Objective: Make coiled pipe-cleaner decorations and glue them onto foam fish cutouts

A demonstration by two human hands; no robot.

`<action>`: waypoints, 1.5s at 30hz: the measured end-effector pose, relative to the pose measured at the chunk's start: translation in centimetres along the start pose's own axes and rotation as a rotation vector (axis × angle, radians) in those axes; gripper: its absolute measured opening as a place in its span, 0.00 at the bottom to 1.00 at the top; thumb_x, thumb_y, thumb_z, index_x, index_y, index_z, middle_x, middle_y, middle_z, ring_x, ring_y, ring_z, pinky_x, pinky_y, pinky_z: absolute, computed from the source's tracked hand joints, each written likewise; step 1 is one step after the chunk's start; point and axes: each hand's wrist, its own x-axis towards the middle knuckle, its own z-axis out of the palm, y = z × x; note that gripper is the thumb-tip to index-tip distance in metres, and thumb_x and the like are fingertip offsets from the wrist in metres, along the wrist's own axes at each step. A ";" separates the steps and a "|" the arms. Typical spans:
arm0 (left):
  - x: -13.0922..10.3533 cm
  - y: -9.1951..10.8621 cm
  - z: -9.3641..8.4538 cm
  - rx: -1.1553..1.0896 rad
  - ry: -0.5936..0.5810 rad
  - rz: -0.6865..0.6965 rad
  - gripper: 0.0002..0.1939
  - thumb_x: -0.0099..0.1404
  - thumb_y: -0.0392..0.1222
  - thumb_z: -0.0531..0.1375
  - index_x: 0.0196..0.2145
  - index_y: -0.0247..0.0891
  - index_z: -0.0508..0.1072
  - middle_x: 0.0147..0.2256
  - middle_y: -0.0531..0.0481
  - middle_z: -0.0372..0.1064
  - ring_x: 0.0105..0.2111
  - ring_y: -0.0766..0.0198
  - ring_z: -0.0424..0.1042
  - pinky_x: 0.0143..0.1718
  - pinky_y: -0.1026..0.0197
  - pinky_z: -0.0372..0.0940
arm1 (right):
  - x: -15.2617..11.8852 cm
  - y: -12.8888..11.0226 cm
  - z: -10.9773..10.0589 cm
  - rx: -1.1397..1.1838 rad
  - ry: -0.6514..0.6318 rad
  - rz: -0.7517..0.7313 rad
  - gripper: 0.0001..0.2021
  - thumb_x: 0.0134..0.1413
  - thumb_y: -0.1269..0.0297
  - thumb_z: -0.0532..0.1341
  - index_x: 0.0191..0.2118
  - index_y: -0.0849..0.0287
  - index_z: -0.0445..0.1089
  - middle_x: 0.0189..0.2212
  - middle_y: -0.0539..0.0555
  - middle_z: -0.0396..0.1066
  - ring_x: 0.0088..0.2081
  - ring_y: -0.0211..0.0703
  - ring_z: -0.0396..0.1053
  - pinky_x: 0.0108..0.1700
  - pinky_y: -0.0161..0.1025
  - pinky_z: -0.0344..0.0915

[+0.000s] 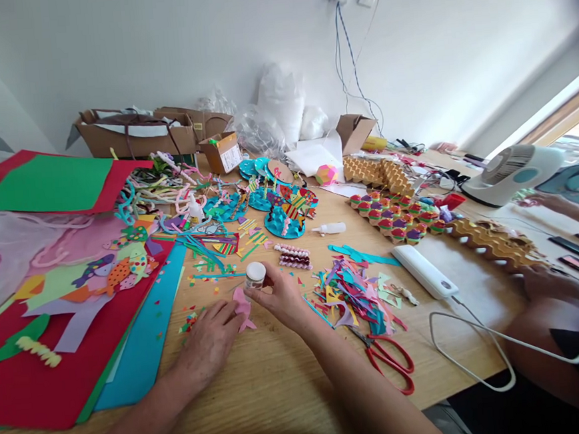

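Observation:
My right hand is closed round a small round jar with a white lid, standing just over the far end of a pink paper fish shape. My left hand lies low on the wooden table, fingers stretched out, the fingertips at the left edge of the pink paper. Part of the fish shape is hidden by the fingers and the jar. Tiny coloured paper bits are scattered beside my left hand. Red-handled scissors rest to the right of my right forearm.
Paper scraps lie in a heap on the right, near a white power bank with a looping cable. Red card sheets cover the left side. Behind are a glue bottle, blue decorated discs and painted egg trays. Another person's arm is at right.

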 end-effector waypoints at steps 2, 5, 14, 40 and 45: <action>0.0 -0.1 0.3 0.024 0.015 0.003 0.13 0.63 0.34 0.52 0.45 0.41 0.68 0.42 0.46 0.68 0.44 0.57 0.63 0.43 0.53 0.62 | 0.1 0.1 0.0 0.032 -0.013 -0.017 0.08 0.41 0.66 0.65 0.28 0.60 0.65 0.23 0.46 0.64 0.27 0.36 0.60 0.29 0.31 0.55; -0.1 -0.2 0.7 0.041 0.031 0.010 0.13 0.64 0.35 0.53 0.47 0.41 0.67 0.43 0.46 0.67 0.44 0.57 0.64 0.42 0.53 0.63 | 0.1 0.3 0.0 0.078 -0.033 -0.016 0.08 0.40 0.64 0.66 0.27 0.60 0.67 0.23 0.46 0.65 0.27 0.36 0.61 0.30 0.31 0.55; 0.0 -0.1 0.7 0.016 0.014 -0.017 0.14 0.64 0.35 0.53 0.47 0.45 0.67 0.45 0.49 0.67 0.45 0.59 0.63 0.43 0.55 0.62 | 0.5 0.8 0.3 0.039 -0.015 -0.061 0.09 0.39 0.62 0.67 0.27 0.60 0.69 0.24 0.46 0.67 0.28 0.37 0.63 0.31 0.31 0.55; -0.1 -0.2 0.7 -0.021 0.016 -0.032 0.15 0.65 0.36 0.51 0.48 0.46 0.67 0.44 0.48 0.68 0.46 0.59 0.63 0.45 0.54 0.61 | 0.6 0.6 0.0 0.254 -0.003 -0.021 0.08 0.39 0.63 0.66 0.26 0.60 0.67 0.23 0.46 0.65 0.27 0.36 0.61 0.31 0.32 0.58; -0.2 -0.3 0.8 -0.045 0.001 -0.045 0.15 0.65 0.37 0.52 0.49 0.48 0.66 0.45 0.49 0.67 0.47 0.59 0.63 0.44 0.55 0.61 | 0.5 1.8 0.5 0.419 0.005 0.050 0.12 0.38 0.60 0.66 0.28 0.59 0.66 0.24 0.46 0.65 0.28 0.37 0.63 0.33 0.34 0.61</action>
